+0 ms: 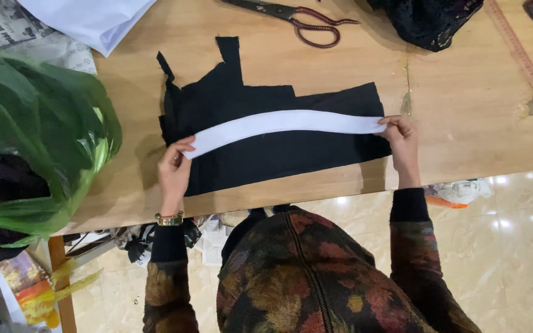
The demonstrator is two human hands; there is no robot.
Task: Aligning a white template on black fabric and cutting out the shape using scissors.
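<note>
On wooden table [340, 74] (tile floor below), L hand [174, 169] & R hand [402, 139] pinch white strip [285, 122] over black fabric [266, 123].

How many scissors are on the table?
1. The scissors lie at the far edge of the wooden table, beyond the black cloth. More could be hidden under the cloth or bags.

Head camera, looking steeply down, close
</note>
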